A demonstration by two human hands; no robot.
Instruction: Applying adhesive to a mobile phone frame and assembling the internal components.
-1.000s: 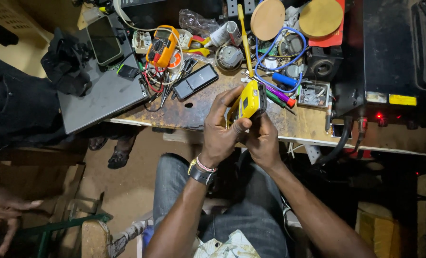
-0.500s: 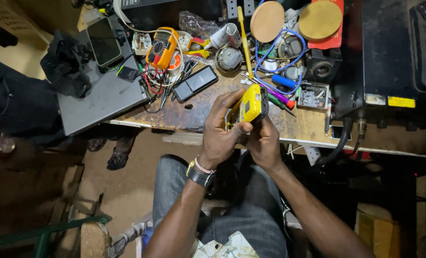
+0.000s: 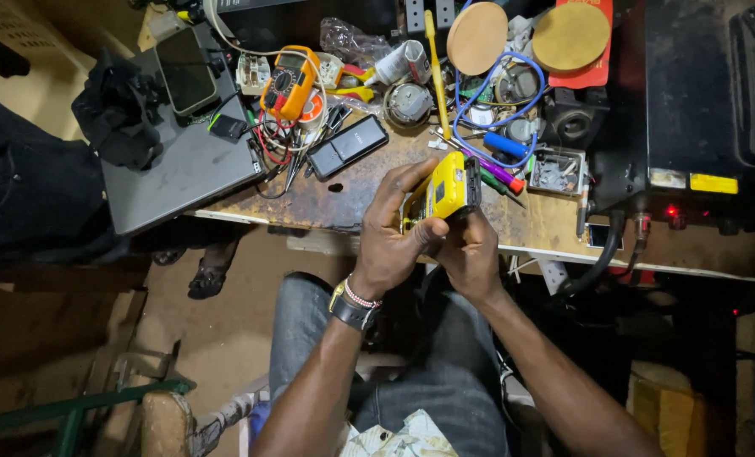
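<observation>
Left hand [image 3: 392,239] and right hand [image 3: 472,251] both clasp a yellow gadget [image 3: 447,188] above the cluttered workbench [image 3: 327,203].

Looking down on a worn wooden workbench [image 3: 555,233] — crowded. Lying on it: a grey laptop [image 3: 174,173] at the left end with a phone [image 3: 185,72] on top, an orange multimeter [image 3: 289,82], a black remote [image 3: 346,145], a yellow toothbrush [image 3: 436,72], screwdrivers [image 3: 496,165], a blue wire [image 3: 500,85] — and a black box [image 3: 691,101] sitting at the right end.
</observation>
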